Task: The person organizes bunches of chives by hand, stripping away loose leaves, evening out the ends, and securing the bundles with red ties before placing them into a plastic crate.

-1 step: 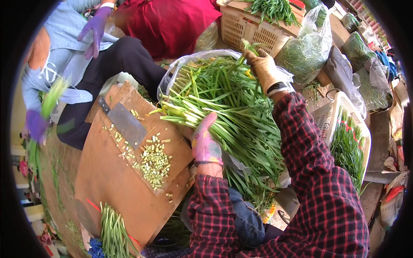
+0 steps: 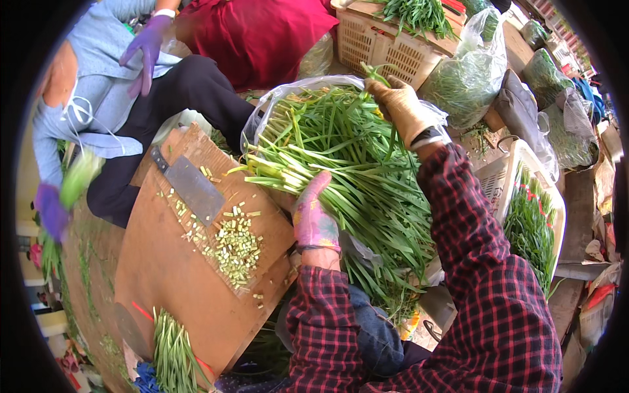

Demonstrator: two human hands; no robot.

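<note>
While a bundle of green stalks (image 2: pixel 278 169) is grasped by the left hand (image 2: pixel 316 216) near the centre of the head view, a few stalks (image 2: pixel 371 73) are pinched by the right hand (image 2: pixel 401 108) between one and two o'clock. A pink patterned glove is worn on the left, a tan one on the right. The bundle's pale ends are pointed toward ten o'clock, and its leaves are spread toward four o'clock. Beyond it, at twelve, a heap of greens (image 2: pixel 341 118) is held in a clear plastic bag (image 2: pixel 251 128). On the table (image 2: pixel 170 275), a cleaver (image 2: pixel 194 190) is noted at nine o'clock, and cut stalk pieces (image 2: pixel 236 252) are scattered at eight. A tied bunch (image 2: pixel 173 354) is seen between seven and eight. At three o'clock, red-banded greens (image 2: pixel 529 226) are contained in a white crate (image 2: pixel 557 209). A co-worker's purple-gloved hand (image 2: pixel 145 52) is observed, fingers spread, between ten and eleven.
</note>
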